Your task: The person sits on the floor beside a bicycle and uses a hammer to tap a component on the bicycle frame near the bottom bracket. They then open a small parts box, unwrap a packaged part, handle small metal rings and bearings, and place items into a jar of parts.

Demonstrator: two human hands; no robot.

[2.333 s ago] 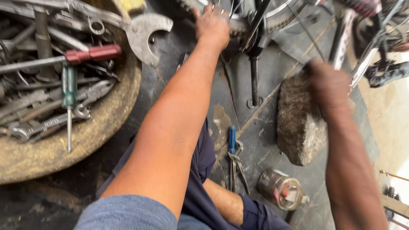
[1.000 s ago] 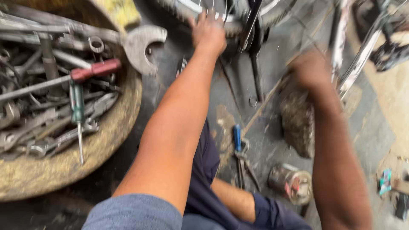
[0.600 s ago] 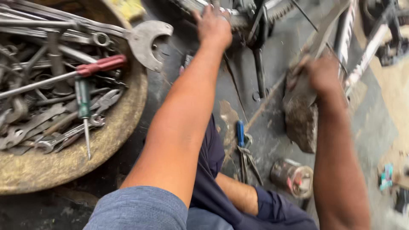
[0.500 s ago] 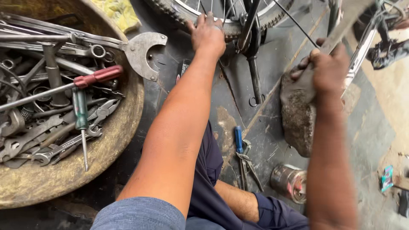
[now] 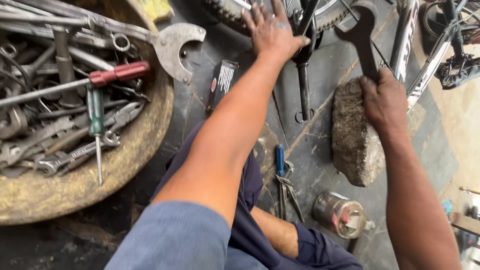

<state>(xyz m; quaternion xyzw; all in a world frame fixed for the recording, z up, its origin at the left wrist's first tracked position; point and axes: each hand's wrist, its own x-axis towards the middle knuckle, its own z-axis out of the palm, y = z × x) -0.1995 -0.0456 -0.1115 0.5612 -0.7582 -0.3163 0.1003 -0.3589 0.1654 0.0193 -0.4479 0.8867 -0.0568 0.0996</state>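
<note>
My right hand (image 5: 384, 102) grips the handle of a large dark open-ended wrench (image 5: 361, 37), its jaw pointing up toward the bicycle wheel (image 5: 280, 12) at the top. My left hand (image 5: 272, 30) lies flat with fingers spread on the wheel's tyre and spokes, beside a black upright bar (image 5: 304, 85) of the bicycle. A rough grey stone (image 5: 352, 145) lies on the floor just under my right hand.
A wide shallow pan (image 5: 125, 170) at left holds several wrenches and screwdrivers, one red-handled (image 5: 117, 74), one green-handled (image 5: 95, 115). Blue-handled pliers (image 5: 281, 170), a small metal tin (image 5: 342, 215) and a black box (image 5: 222, 82) lie on the dark floor. White bicycle frame tubes (image 5: 405, 40) stand at right.
My right hand has lifted off the stone and now holds up a large wrench. My left hand has stayed on the wheel.
</note>
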